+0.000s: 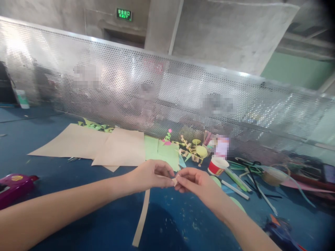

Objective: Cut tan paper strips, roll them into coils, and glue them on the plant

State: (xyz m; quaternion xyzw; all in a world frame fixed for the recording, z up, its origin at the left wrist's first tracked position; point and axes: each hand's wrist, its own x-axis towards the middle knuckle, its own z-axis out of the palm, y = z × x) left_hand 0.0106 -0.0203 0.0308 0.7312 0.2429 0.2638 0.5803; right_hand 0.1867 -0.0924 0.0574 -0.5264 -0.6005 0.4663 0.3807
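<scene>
While the left hand and right hand meet above the blue tabletop, angled inward and curled, they pinch a small tan paper piece. A paper strip shows below; a perforated metal screen bars the far edge behind tan sheets and a red-and-white paper cup. I read "EXIT" on a green sign.

A lit green sign on the wall reads "安全出口" above "EXIT". The mark on the cup's red band is too small to read.
</scene>
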